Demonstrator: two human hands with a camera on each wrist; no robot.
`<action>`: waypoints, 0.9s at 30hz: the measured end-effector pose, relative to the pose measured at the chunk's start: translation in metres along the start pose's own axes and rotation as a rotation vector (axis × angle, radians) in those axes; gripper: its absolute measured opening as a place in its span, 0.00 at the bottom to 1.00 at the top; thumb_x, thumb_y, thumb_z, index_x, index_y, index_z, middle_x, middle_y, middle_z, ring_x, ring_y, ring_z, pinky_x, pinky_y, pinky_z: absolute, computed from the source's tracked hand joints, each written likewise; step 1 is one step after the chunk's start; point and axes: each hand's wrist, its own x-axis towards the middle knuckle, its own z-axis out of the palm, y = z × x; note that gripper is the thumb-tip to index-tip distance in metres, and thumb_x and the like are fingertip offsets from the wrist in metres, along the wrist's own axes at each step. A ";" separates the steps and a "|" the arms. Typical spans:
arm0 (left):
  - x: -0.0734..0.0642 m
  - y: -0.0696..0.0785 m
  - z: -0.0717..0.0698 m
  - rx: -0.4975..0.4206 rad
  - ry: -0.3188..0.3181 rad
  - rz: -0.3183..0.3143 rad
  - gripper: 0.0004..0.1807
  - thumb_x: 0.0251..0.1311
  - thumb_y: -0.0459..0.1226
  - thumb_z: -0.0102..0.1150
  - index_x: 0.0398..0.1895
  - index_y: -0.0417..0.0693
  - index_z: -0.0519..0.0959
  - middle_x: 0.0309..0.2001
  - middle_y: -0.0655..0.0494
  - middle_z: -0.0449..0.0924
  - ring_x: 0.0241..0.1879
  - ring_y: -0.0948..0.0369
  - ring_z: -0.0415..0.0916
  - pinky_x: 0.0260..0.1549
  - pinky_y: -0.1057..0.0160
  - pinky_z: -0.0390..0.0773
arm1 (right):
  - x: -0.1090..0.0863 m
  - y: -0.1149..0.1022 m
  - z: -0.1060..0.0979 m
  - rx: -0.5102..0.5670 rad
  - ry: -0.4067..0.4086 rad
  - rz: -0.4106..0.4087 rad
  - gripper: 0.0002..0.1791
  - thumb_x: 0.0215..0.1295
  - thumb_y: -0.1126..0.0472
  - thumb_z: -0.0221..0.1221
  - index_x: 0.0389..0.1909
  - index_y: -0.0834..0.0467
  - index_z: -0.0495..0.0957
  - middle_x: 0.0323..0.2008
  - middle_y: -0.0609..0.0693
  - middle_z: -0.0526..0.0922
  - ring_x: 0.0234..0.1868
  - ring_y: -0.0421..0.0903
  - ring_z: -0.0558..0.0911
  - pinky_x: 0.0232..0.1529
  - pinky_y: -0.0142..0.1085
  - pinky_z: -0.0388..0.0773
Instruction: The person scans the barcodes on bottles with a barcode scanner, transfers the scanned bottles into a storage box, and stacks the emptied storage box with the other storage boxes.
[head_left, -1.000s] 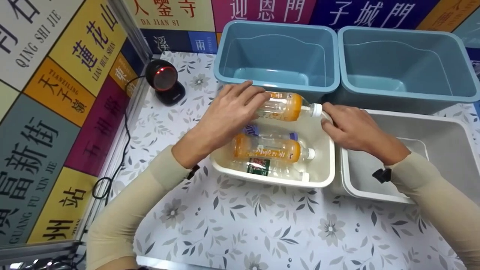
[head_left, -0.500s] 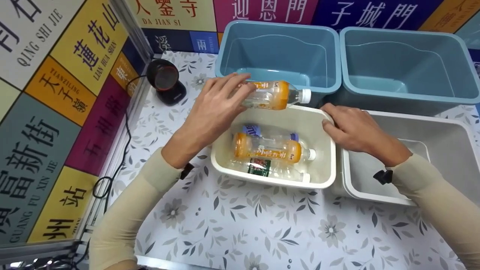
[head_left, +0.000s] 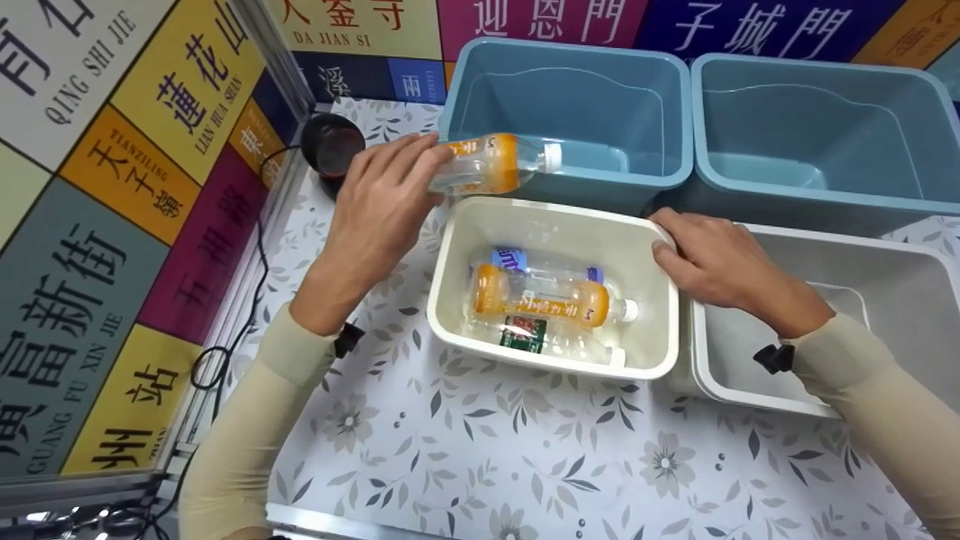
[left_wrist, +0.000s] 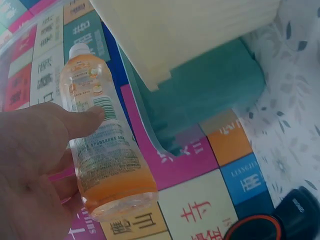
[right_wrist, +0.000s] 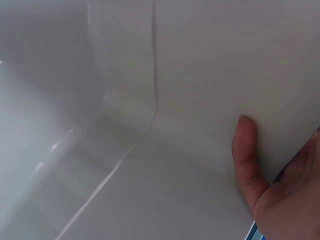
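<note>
A clear plastic bottle [head_left: 501, 166] with an orange label and white cap lies sideways in my left hand [head_left: 382, 199], raised near the front rim of the left blue bin. In the left wrist view my thumb lies across the side of the orange-labelled bottle [left_wrist: 110, 145], over its barcode. My right hand [head_left: 716, 261] grips the back right corner of a cream bin [head_left: 577, 232]. The right wrist view shows that thumb [right_wrist: 245, 155] against the pale inner wall. Inside the cream bin lie another orange-labelled bottle [head_left: 525, 301], a purple-labelled bottle [head_left: 511, 259] and a green-labelled bottle [head_left: 523, 334].
Two blue bins [head_left: 562, 82] [head_left: 810, 124] stand side by side at the back. A pale grey bin [head_left: 757, 345] sits right of the cream one. Near the left wall stands a black scanner [head_left: 335, 146], its cable [head_left: 259, 255] running along the wall.
My left hand has lifted the orange-labelled bottle out over the cream bin's back rim and carried it left, toward the scanner. My right hand stays at the bin's corner. The scanner's red lights went out.
</note>
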 end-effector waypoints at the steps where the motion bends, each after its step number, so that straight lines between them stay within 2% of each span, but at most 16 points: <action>1: -0.001 -0.002 0.000 -0.003 -0.001 -0.011 0.28 0.60 0.38 0.70 0.62 0.55 0.72 0.68 0.53 0.75 0.67 0.52 0.72 0.65 0.49 0.70 | 0.000 0.000 0.000 0.000 0.000 0.003 0.13 0.74 0.52 0.47 0.52 0.49 0.75 0.37 0.48 0.82 0.38 0.47 0.79 0.39 0.47 0.72; 9: -0.007 -0.011 -0.001 -0.017 -0.010 -0.107 0.27 0.57 0.37 0.72 0.60 0.54 0.74 0.65 0.54 0.77 0.64 0.51 0.73 0.61 0.50 0.70 | -0.001 0.000 0.000 0.007 0.003 0.008 0.14 0.74 0.52 0.48 0.53 0.50 0.75 0.39 0.49 0.83 0.39 0.49 0.80 0.40 0.49 0.73; 15: -0.009 -0.016 -0.001 -0.062 -0.014 -0.197 0.32 0.55 0.37 0.73 0.64 0.56 0.73 0.63 0.53 0.77 0.63 0.51 0.73 0.62 0.48 0.71 | -0.002 0.001 0.000 0.008 0.006 0.001 0.14 0.74 0.52 0.47 0.53 0.50 0.75 0.39 0.49 0.83 0.39 0.48 0.80 0.40 0.49 0.73; 22: -0.011 -0.026 0.001 -0.092 -0.001 -0.230 0.34 0.55 0.35 0.72 0.67 0.58 0.72 0.61 0.51 0.77 0.62 0.50 0.72 0.61 0.46 0.72 | -0.003 0.001 0.000 -0.001 -0.004 0.008 0.13 0.74 0.51 0.47 0.53 0.49 0.74 0.39 0.49 0.82 0.39 0.48 0.80 0.40 0.48 0.73; 27: -0.015 -0.035 -0.001 -0.082 0.016 -0.272 0.35 0.52 0.32 0.71 0.66 0.57 0.74 0.58 0.49 0.77 0.58 0.49 0.73 0.54 0.45 0.75 | -0.002 0.001 -0.001 0.001 -0.009 0.007 0.14 0.74 0.51 0.47 0.54 0.49 0.74 0.40 0.49 0.82 0.40 0.48 0.80 0.41 0.49 0.74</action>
